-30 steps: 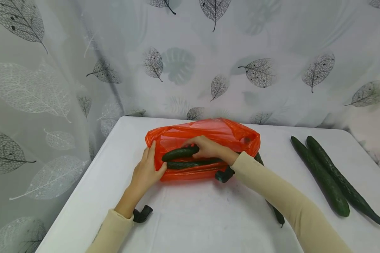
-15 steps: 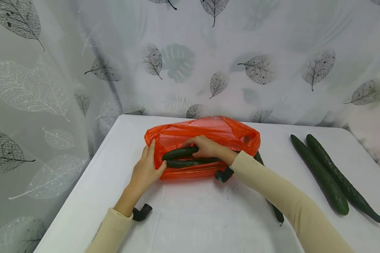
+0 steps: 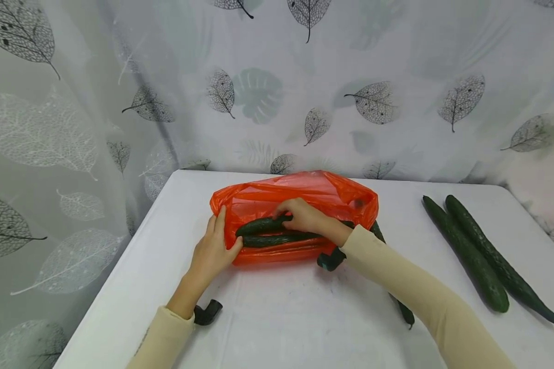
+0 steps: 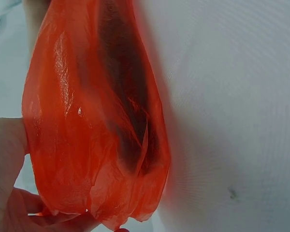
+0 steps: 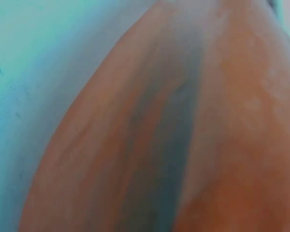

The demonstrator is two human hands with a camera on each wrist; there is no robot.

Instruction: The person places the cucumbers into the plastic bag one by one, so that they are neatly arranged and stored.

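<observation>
A translucent orange-red plastic bag (image 3: pixel 323 192) lies on its side on the white table, its opening spread along the length. Inside it rest two dark green cucumbers: a rear cucumber (image 3: pixel 258 226) and a front cucumber (image 3: pixel 277 239). My left hand (image 3: pixel 212 253) grips the bag's left end, thumb at the near side and fingers at the far side. Over the rear cucumber, my right hand (image 3: pixel 307 218) curls its fingers and thumb around it, hiding part of it. In the left wrist view, my left hand (image 4: pixel 9 179) holds the bag's edge. The right wrist view is blurred.
On the right side of the white table (image 3: pixel 304 318) lie two long cucumbers (image 3: pixel 471 256) side by side. Another thin cucumber (image 3: pixel 403 311) lies partly under my right forearm. A leaf-patterned curtain (image 3: pixel 332 92) hangs behind and left of the table.
My right hand has shifted slightly to the right along the rear cucumber. My left hand and the bag stay in place.
</observation>
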